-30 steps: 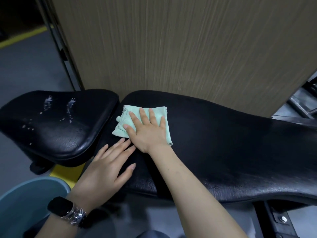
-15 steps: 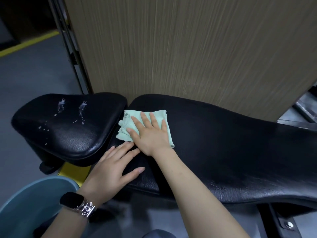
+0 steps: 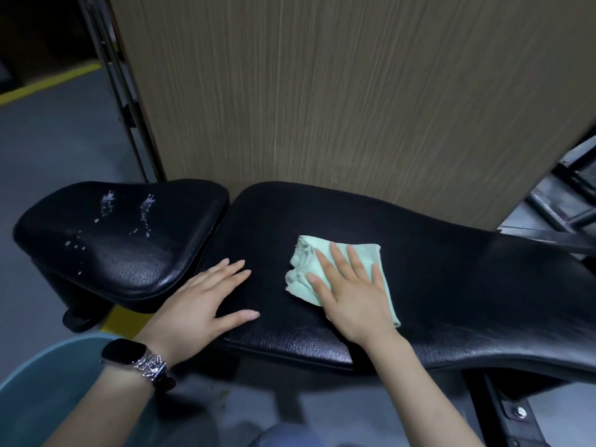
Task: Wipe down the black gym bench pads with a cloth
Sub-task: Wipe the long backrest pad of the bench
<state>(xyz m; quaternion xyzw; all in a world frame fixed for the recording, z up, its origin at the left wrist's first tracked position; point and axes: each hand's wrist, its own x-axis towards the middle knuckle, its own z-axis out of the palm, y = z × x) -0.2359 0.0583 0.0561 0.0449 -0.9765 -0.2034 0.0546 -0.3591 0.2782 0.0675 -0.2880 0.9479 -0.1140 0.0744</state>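
Note:
A long black back pad (image 3: 451, 285) runs from centre to right. A shorter black seat pad (image 3: 122, 240) lies at the left, with white droplets and streaks on its top. A folded mint-green cloth (image 3: 306, 269) lies on the back pad near its left end. My right hand (image 3: 351, 295) presses flat on the cloth with straight fingers. My left hand (image 3: 200, 304), with a watch on the wrist, rests flat on the front left corner of the back pad, a little left of the cloth.
A wood-grain panel (image 3: 322, 108) stands right behind the bench. A blue-grey bucket (image 3: 42, 375) sits at the lower left by the seat pad. Black metal frame parts (image 3: 561, 201) are at the right, and a bench leg with a bolt (image 3: 516, 414) at the lower right.
My right hand has slid the cloth rightwards along the back pad, away from the gap between the pads. My left hand stays flat on the pad's corner.

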